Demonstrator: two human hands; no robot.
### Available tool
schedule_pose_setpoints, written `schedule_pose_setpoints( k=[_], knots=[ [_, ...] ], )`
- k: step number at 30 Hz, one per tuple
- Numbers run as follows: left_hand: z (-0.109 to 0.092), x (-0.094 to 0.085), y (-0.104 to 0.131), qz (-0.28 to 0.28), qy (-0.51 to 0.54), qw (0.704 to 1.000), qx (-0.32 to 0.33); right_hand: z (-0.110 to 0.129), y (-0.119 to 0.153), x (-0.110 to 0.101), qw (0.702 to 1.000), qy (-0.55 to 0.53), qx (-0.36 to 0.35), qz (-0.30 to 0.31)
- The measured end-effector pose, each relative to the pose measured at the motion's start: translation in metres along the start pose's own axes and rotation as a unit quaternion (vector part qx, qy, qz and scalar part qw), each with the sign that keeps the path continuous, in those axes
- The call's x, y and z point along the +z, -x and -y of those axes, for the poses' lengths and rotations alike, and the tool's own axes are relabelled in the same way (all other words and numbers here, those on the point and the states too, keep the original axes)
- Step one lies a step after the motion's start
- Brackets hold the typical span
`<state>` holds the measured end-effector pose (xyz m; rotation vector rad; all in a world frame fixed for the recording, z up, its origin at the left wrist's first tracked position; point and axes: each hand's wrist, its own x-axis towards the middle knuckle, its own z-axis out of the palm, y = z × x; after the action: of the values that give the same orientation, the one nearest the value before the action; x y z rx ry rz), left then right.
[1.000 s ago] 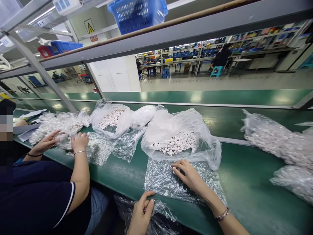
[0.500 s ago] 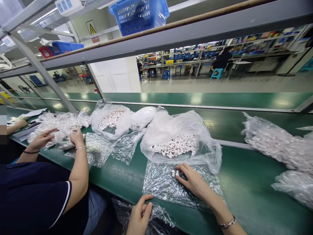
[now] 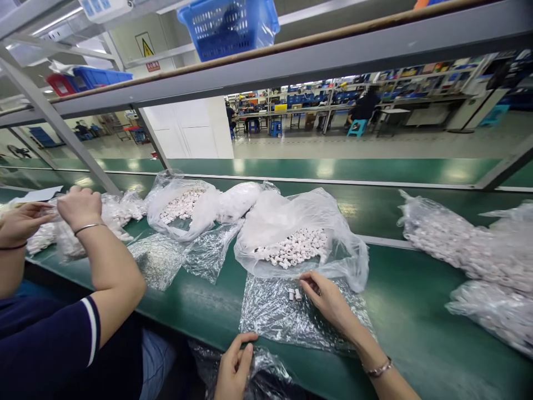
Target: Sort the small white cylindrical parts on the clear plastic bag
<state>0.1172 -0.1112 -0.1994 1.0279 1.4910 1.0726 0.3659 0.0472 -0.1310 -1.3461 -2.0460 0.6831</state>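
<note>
My right hand point(image 3: 327, 297) hovers over a flat sheet of clear crinkled plastic point(image 3: 275, 322), thumb and index apart, no part visible between them. Just left of its fingertips, two small white cylindrical pieces point(image 3: 295, 294) lie side by side on the plastic. Behind them an open clear bag point(image 3: 347, 250) holds a heap of similar white pieces point(image 3: 297, 247). At the table's front edge is my left hand point(image 3: 235, 364), its index finger stretched along the edge and its thumb apart. Crumpled clear plastic point(image 3: 268, 375) hangs below the edge beside it.
A co-worker's hands point(image 3: 79, 208) handle bagged pieces on the left. Another open bag of white pieces point(image 3: 183, 205) stands behind more clear plastic point(image 3: 158, 258). Filled bags point(image 3: 466, 239) lie on the right. A metal shelf point(image 3: 308, 55) with a blue basket point(image 3: 233, 28) crosses overhead.
My right fingers have drawn off the two white pieces, up toward the bag, leaving the pieces on the plastic. The co-worker's hands have lifted and moved left. My left hand barely moved.
</note>
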Motion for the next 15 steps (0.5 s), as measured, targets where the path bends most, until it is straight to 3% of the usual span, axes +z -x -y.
schedule_pose_setpoints(
  k=[10,15],
  knots=[
    [0.01,0.002,0.001,-0.027,0.032,0.999,0.013,-0.002,0.0,0.002,0.998,0.037,-0.012,0.043],
    [0.012,0.003,0.0,-0.031,0.034,0.999,0.023,-0.002,0.0,0.003,1.0,-0.016,0.023,0.012]
  ],
)
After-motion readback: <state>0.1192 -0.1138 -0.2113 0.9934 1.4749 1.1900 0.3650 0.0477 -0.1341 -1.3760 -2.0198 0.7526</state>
